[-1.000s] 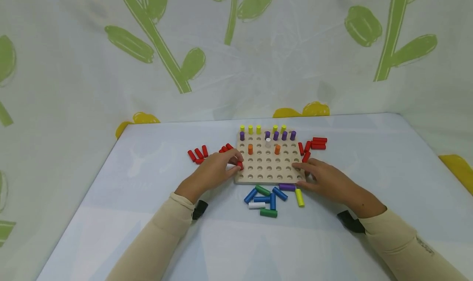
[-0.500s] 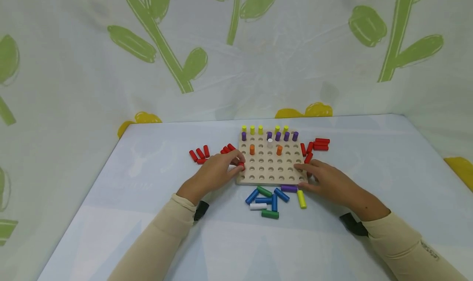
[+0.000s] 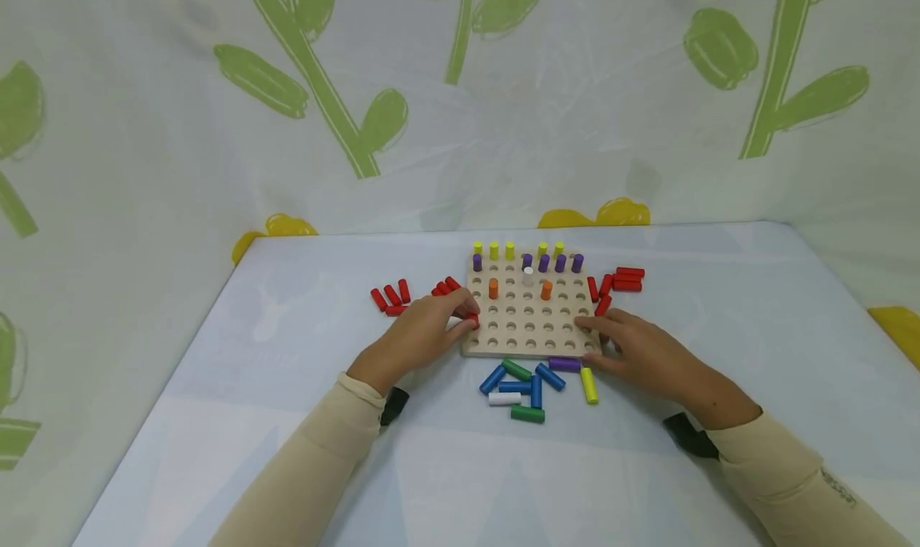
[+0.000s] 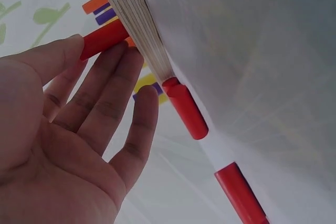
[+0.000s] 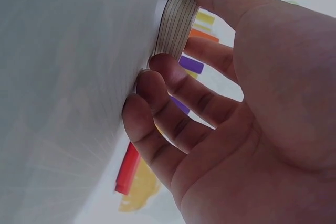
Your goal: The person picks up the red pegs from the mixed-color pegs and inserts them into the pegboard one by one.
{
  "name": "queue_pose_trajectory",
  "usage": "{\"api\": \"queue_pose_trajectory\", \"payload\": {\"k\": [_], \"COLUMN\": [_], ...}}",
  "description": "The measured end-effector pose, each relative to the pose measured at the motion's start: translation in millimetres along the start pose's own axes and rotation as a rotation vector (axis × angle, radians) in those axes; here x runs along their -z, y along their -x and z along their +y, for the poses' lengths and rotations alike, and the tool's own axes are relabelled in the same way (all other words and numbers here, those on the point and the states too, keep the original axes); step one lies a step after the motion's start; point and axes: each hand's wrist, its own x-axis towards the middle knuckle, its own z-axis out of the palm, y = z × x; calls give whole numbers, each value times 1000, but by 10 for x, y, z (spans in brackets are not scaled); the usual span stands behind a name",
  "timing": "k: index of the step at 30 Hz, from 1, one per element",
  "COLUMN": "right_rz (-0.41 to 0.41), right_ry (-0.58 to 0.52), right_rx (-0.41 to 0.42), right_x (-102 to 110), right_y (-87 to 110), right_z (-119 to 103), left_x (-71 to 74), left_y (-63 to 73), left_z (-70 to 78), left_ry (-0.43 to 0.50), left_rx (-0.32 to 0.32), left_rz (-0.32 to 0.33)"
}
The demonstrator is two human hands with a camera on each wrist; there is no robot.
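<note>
A square wooden pegboard lies on the table, with yellow, purple, orange and white pegs standing in its far half. At its left side my left hand pinches a red peg between thumb and fingers. The peg stands up from the board's face in the left wrist view; its lower end is hidden. My right hand holds the board's near right corner. In the right wrist view, its thumb touches one edge, other fingertips lie along the side, and the index finger reaches over the top.
Loose red pegs lie left and right of the board. In front are blue, green, white, purple and yellow pegs. A leaf-patterned cloth hangs behind the table.
The head view has shifted slightly, moving the whole scene a little to the right. Both hands keep their places on the board and the red peg.
</note>
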Motion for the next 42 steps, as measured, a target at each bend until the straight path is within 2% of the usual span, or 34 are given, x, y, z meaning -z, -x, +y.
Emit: {"api": "queue_pose_trajectory", "payload": {"k": [9, 15, 20, 31, 38, 42], "right_rz": [-19, -2, -20, 14, 9, -1], "right_ry": [-15, -21, -31, -15, -4, -7], "right_rx": [-2, -1, -6, 23, 11, 4], "right_x": [1, 12, -13, -7, -7, -10], "right_y": [-7, -13, -8, -7, -11, -17], "right_z": [4, 11, 24, 29, 32, 30], "left_x": [-1, 53, 76, 267, 389, 402], "left_y": [-13, -12, 5, 32, 35, 25], "left_z": [-40, -23, -34, -183, -257, -308], "left_ry": [61, 31, -4, -12, -9, -8], "left_rx": [-16, -26, -18, -21, 38, 83], "left_rz": [-51, -40, -51, 43, 74, 82]}}
